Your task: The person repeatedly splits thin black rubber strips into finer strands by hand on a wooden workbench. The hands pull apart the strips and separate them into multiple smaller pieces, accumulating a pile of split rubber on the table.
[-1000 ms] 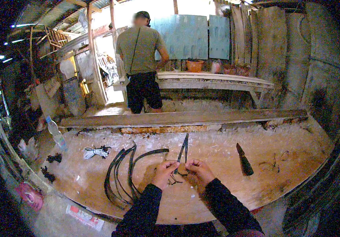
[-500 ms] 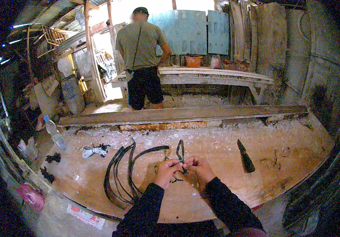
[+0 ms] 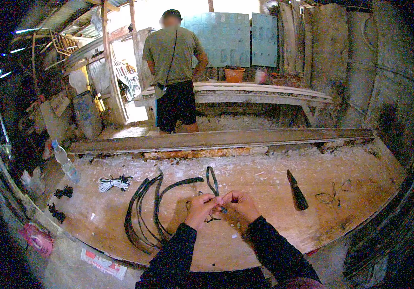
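A dark strip is rising in a narrow loop (image 3: 215, 184) just beyond my fingertips, its lower part disappearing between them. My left hand (image 3: 201, 211) and right hand (image 3: 242, 205) are pinching it side by side, thumbs and forefingers closed. The strip is looking thin, flat and flexible. Longer black straps (image 3: 157, 207) are curving on my left across the scuffed, speckled wooden tabletop (image 3: 274, 245); a dark tapered piece (image 3: 297, 192) is lying to my right.

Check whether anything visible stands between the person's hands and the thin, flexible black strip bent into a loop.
Nothing visible does: the left hand and right hand pinch the thin black looped strip near its lower end. The long, curved black strips lie left of it, out of the way.
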Tool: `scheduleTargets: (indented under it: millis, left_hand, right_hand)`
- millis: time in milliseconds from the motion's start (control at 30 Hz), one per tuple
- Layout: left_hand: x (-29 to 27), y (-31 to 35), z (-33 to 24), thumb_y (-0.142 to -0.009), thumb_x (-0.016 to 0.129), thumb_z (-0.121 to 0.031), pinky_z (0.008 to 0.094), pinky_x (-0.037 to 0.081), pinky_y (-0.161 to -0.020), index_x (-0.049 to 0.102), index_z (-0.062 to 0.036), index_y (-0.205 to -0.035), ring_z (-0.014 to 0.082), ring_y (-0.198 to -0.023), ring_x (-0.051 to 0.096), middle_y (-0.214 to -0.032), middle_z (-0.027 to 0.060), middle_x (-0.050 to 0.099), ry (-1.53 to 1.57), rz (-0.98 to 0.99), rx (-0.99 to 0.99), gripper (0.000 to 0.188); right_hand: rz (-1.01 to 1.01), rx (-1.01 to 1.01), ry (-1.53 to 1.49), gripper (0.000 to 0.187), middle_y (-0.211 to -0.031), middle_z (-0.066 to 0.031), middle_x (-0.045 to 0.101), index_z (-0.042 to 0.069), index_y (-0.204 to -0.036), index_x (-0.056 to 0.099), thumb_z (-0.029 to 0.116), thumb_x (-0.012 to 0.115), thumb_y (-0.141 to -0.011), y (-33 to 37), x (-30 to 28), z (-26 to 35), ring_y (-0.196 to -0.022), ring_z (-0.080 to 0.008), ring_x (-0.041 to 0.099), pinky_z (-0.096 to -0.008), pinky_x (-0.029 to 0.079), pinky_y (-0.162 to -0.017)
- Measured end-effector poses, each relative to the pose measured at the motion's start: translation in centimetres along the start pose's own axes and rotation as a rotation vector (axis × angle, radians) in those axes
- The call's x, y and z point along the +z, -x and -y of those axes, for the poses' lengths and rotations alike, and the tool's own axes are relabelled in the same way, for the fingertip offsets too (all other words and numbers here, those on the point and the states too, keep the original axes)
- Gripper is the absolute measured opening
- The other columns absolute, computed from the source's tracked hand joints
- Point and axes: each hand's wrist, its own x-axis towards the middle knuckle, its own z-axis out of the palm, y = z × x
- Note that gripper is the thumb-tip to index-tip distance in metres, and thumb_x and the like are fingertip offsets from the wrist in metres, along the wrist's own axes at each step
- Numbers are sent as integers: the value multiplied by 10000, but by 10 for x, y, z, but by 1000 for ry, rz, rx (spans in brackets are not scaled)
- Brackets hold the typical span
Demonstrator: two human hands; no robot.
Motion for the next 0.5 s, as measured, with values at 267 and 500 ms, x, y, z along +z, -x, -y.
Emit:
scheduleTargets:
  millis: [267, 500]
  left_hand:
    - [-7, -15, 21, -787, 550, -175, 201, 430, -482, 564, -15, -777, 91, -554, 522, -673, 28, 567, 299, -59, 41, 162]
    - [-9, -16, 18, -779, 558, -170, 196, 420, -477, 563, -19, -754, 95, -545, 517, -669, 23, 558, 352, -81, 76, 153]
  right_hand:
    - [-2, -513, 522, 103, -833, -52, 552, 39, -853, 541, 53, 549, -752, 7, 8, 11, -797, -155, 531, -276, 433, -706]
    - [32, -827, 985, 294, -872, -110, 517, 74, -913, 561, 40, 599, -623, 13, 9, 19, -821, -276, 520, -316, 437, -705]
